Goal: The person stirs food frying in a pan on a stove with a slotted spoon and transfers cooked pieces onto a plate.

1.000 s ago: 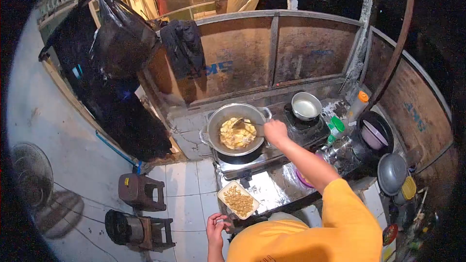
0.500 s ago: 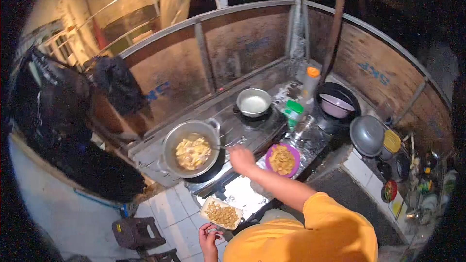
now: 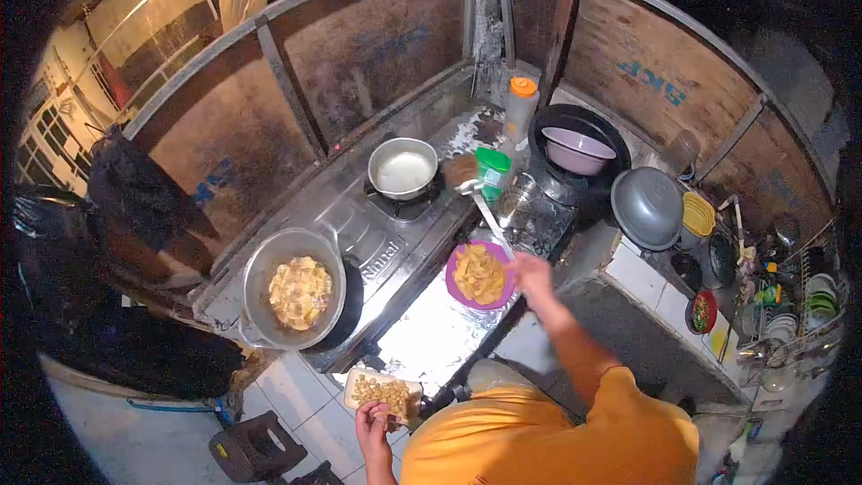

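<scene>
My right hand (image 3: pixel 533 278) is closed around the handle of a long metal ladle (image 3: pixel 486 211), beside a purple plate (image 3: pixel 452 280) of yellowish fried pieces (image 3: pixel 480 273). The ladle's head is up near the green-lidded container (image 3: pixel 492 171). My left hand (image 3: pixel 372 422) has its fingers curled at the near edge of a cream tray of small brown pieces (image 3: pixel 382 392); whether it grips the tray is unclear. A large wok (image 3: pixel 257 256) on the left burner holds yellow food frying in oil (image 3: pixel 300 293).
A small pot (image 3: pixel 403 168) of pale liquid sits on the back burner. Beyond are an orange-capped bottle (image 3: pixel 521 110), a pink basin (image 3: pixel 577 151) and a grey basin (image 3: pixel 646 208). Dishes (image 3: pixel 820 298) fill a rack at right; a stool (image 3: pixel 258 449) stands lower left.
My right hand has lifted the ladle out of the wok and moved right, beside the purple plate. The camera view has turned right. My left hand remains near the cream tray.
</scene>
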Motion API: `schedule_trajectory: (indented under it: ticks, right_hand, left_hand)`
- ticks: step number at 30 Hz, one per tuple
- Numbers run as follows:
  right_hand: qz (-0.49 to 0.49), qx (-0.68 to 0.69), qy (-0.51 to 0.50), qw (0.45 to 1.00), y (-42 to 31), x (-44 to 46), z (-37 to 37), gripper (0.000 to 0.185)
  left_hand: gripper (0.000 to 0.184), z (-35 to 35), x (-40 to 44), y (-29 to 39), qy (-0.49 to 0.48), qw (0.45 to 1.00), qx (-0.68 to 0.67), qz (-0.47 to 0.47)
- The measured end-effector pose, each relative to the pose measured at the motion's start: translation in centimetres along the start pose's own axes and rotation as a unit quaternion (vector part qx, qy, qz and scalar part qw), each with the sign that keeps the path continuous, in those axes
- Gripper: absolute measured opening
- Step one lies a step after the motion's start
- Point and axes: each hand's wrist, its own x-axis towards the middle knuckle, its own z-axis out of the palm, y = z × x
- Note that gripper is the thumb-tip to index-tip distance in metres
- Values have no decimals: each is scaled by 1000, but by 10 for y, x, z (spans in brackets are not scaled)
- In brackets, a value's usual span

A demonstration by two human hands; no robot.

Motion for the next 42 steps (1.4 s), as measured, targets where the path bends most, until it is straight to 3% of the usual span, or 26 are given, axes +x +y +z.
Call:
schedule_trajectory:
  ticks: [2, 5, 8, 9, 12, 13, 14, 16, 17, 20, 21, 23, 24, 28, 30, 32, 34, 35, 36, 37, 38, 39, 40, 41, 42]
  right_hand:
    - [-2, 8, 67, 998, 24, 48, -45, 30]
    - [4, 75, 77, 994, 92, 128, -111, 23]
    - [42, -14, 102, 994, 95, 156, -115, 26]
    - [4, 101, 57, 993, 144, 185, -140, 27]
    - [18, 28, 49, 998, 139, 183, -137, 31]
    - [98, -52, 111, 988, 103, 170, -116, 36]
    - [103, -55, 110, 987, 99, 170, -117, 36]
    - [53, -84, 49, 994, 104, 168, -130, 44]
    - [-7, -234, 15, 972, 109, 173, -145, 44]
    - [-89, -194, -26, 977, 148, 190, -186, 42]
    - [-91, -193, -22, 977, 129, 174, -178, 42]
    - [21, -90, 34, 995, 61, 129, -152, 39]
    - [17, -89, 37, 995, 55, 119, -158, 39]
    - [-53, -223, 99, 968, -7, 44, -161, 37]
    - [-41, -334, 41, 941, -66, -23, -157, 37]
    - [-6, -196, -81, 977, -86, -83, -169, 39]
    - [47, -99, -189, 976, -105, -142, -180, 37]
    - [46, -99, -187, 976, -75, -157, -202, 37]
    - [124, 108, -187, 968, -22, -166, -236, 42]
    - [196, 310, -179, 913, 18, -178, -252, 47]
    - [202, 313, -172, 912, 49, -193, -280, 47]
    - [233, 187, -178, 938, 81, -202, -247, 46]
    - [249, 56, -185, 949, 115, -206, -235, 44]
    - [267, -74, -185, 943, 144, -208, -222, 43]
    - [283, -206, -183, 919, 163, -191, -201, 42]
  left_hand:
    - [32, 17, 11, 2, -1, 1000, -10, -28]
    - [34, 36, 32, -3, -11, 999, 17, -37]
    - [35, 61, 49, 5, -18, 999, 31, -36]
    - [36, 70, 51, 11, -9, 998, 33, -47]
    - [31, 82, 56, 17, -7, 999, 5, -54]
    - [34, 80, 58, 11, -8, 999, 23, -43]
    - [34, 82, 57, 9, -3, 999, 24, -47]
    - [32, 83, 56, 8, -1, 998, 21, -56]
    - [32, 83, 54, 7, -3, 998, 23, -57]
    - [30, 78, 49, 6, -24, 996, 29, -77]
    - [28, 76, 47, 7, -40, 995, 34, -81]
    - [27, 72, 41, 8, -64, 994, 38, -82]
    - [27, 69, 37, 8, -74, 993, 40, -78]
    - [28, 62, 18, 14, -112, 989, 64, -66]
    - [29, 57, 7, 11, -139, 986, 59, -66]
    - [29, 59, -4, 9, -167, 982, 56, -71]
    - [32, 66, -16, 10, -229, 964, 22, -131]
    - [35, 64, -15, -4, -269, 950, -4, -158]
    - [35, 68, -8, -18, -271, 950, -4, -157]
    - [38, 76, 2, -36, -285, 923, -74, -249]
    - [42, 74, 6, -57, -290, 882, -138, -344]
    - [42, 58, 15, -105, -289, 883, -139, -343]
    - [44, 40, 35, -164, -311, 917, 108, -227]
    - [46, 29, 43, -193, -302, 881, 350, -102]
    - [46, 39, 39, -182, -297, 883, 347, -102]
